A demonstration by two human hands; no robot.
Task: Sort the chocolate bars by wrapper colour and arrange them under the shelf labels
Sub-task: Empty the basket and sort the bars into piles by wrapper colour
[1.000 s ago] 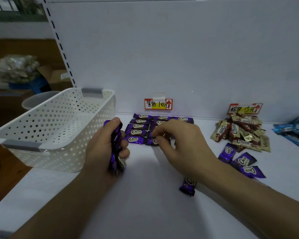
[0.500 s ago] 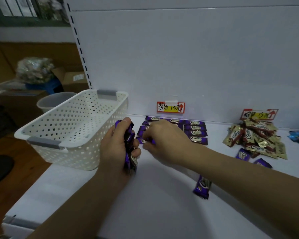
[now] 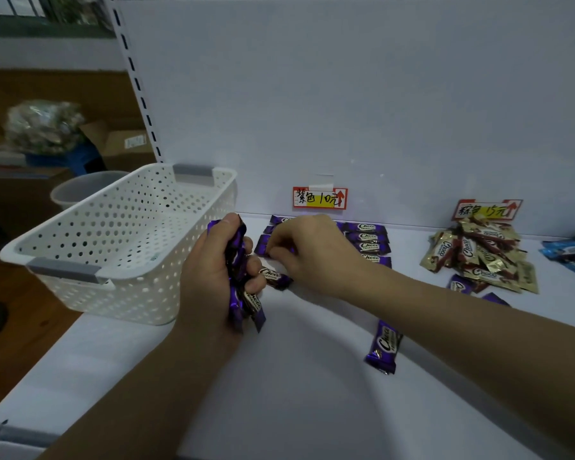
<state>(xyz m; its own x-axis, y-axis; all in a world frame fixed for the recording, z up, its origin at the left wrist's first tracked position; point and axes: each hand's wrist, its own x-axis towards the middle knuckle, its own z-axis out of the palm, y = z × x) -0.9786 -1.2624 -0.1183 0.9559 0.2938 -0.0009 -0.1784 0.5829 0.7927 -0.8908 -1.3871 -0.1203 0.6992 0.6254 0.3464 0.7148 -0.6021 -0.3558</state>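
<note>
Several purple chocolate bars (image 3: 238, 260) sit bunched inside the curled fingers of the left hand (image 3: 213, 277). They look light and slippery, so they are best pinched mid-body. The fingertips of the right hand (image 3: 312, 250) curl onto the purple row (image 3: 369, 242); whether they pinch, I cannot tell.

Dim, bluish, even light; a soft shadow lies on the shelf (image 3: 312, 410) beneath the right forearm (image 3: 478, 353). Wide-angle bending curves the edges.

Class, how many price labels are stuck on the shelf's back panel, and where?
2: the left label above the purple bars, the right label above the gold pile. Others may lie out of frame.
</note>
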